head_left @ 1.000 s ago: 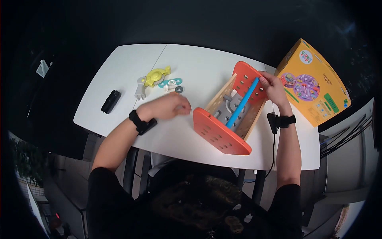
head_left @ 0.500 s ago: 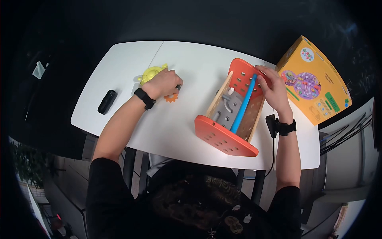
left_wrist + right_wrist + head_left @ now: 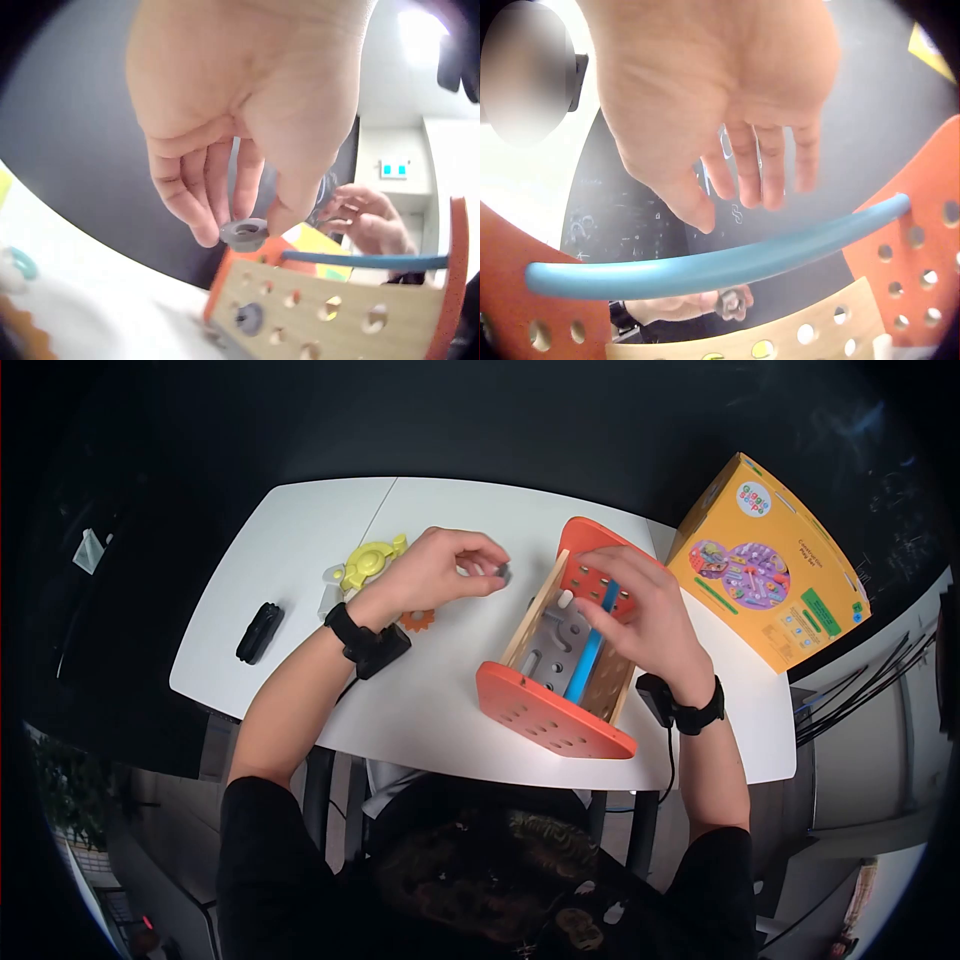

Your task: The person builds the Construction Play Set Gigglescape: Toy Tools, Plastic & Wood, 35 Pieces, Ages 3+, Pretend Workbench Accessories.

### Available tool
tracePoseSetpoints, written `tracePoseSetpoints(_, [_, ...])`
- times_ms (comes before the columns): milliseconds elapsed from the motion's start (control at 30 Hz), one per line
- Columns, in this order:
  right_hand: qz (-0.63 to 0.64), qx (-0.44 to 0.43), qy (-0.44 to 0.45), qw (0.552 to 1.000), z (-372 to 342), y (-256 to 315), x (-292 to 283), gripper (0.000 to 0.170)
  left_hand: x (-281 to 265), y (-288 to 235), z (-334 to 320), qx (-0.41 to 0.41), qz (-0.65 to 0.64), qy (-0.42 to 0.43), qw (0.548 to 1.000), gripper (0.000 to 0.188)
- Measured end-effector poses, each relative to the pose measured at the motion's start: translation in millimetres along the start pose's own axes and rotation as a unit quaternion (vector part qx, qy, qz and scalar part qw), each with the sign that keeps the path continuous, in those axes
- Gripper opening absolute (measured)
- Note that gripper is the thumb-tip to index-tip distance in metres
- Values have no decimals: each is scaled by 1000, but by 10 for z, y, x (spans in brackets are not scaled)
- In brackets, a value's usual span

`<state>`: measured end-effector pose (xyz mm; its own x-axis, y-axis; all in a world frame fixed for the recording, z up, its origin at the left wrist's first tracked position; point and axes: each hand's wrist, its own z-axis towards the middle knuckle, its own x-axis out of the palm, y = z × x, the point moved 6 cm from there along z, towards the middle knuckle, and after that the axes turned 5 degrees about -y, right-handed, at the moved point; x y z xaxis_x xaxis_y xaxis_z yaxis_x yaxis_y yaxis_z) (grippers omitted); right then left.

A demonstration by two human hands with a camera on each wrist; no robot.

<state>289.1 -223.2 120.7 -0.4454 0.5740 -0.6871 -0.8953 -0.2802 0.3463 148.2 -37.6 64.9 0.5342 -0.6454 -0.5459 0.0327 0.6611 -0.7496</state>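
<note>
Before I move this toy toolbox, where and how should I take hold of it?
Probably best by the middle of its rounded blue handle, from above, fingers wrapping across the bar. It spans the gap between the two orange end panels and stands clear above the wooden side. Your open right hand hovers nearby.

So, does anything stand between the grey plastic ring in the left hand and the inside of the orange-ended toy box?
Yes: the orange-ended toy box has its pale, holed wooden panel between the grey ring and its inside. Over the opening, a blue rod runs end to end, and the right hand hovers above it.
</note>
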Motion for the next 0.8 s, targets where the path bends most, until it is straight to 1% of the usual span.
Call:
tracePoseSetpoints(33, [-4,-21,-9,1000,27,54,11,35,21,-88,14,3,0,-1,1000,24])
tracePoseSetpoints(100, [-6,-37,-21,999,49,116,48,34,62,-262,34,-9,-165,2,986,24])
tracePoseSetpoints(133, [-4,-51,-31,998,54,146,58,32,72,-336,40,-6,-166,2,986,24])
tracePoseSetpoints(167, [-7,-52,-32,998,66,150,82,32,83,-394,48,-15,-208,8,978,23])
tracePoseSetpoints(200, [-8,-74,-41,996,75,172,103,31,97,-427,55,-25,-250,14,968,22])
tracePoseSetpoints(233, [-9,-95,-50,994,79,194,117,30,110,-433,62,-23,-249,13,968,22])
tracePoseSetpoints(267, [-10,-98,-50,994,84,197,130,30,128,-437,72,-13,-260,17,965,21])
tracePoseSetpoints(333, [-20,-89,-71,993,80,196,126,25,155,-473,75,-1,-270,20,963,21])
tracePoseSetpoints(433, [-13,-76,-79,994,63,178,104,23,180,-509,75,6,-278,10,961,18])
tracePoseSetpoints(467, [-16,-79,-79,994,52,192,83,23,200,-466,79,-7,-271,15,962,17])
tracePoseSetpoints(533, [-12,-30,-90,995,25,154,20,23,225,-338,105,-18,-265,19,964,18])
tracePoseSetpoints(567, [-13,-31,-89,995,0,151,-10,23,254,-184,105,-52,-195,17,979,18])
tracePoseSetpoints(600, [-20,16,-87,996,-28,76,-53,23,273,-40,96,-86,-124,15,988,19])
tracePoseSetpoints(633, [-27,65,-86,994,-65,-3,-94,22,288,25,85,-86,-124,14,988,19])
tracePoseSetpoints(667, [-27,65,-85,994,-101,-24,-131,22,322,104,63,-100,-78,26,992,24])
tracePoseSetpoints(700, [-8,131,-72,989,-156,-124,-151,20,360,181,41,-114,-31,39,992,28])
tracePoseSetpoints(767, [44,264,-29,963,-285,-308,-166,17,413,250,11,-115,-19,42,992,31])
tracePoseSetpoints(800, [43,267,-27,962,-342,-379,-183,17,447,289,-13,-117,-6,44,992,34])
